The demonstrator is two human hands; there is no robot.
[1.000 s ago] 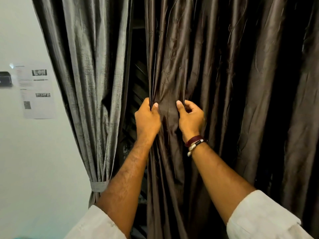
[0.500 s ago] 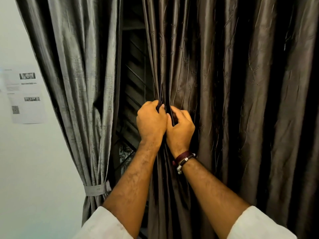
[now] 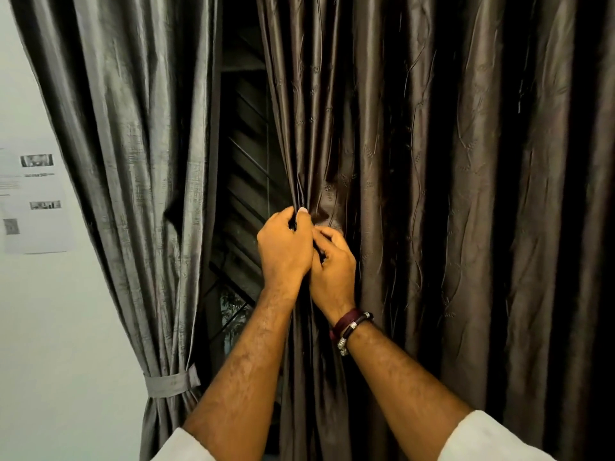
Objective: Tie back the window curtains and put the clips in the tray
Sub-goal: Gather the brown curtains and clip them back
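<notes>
- The folds of the dark curtain [image 3: 432,194] could be dropped if the grip is loosened, and the bunch would then fall open.
- The left hand [image 3: 283,247] is curled tight round the curtain's edge in the middle of the frame.
- The right hand [image 3: 332,264] is curled just beside it, and folds are pinched by it.
- The grey curtain [image 3: 133,161] at the left is already held by a tie band [image 3: 169,382].
- No clips or tray are seen.
</notes>
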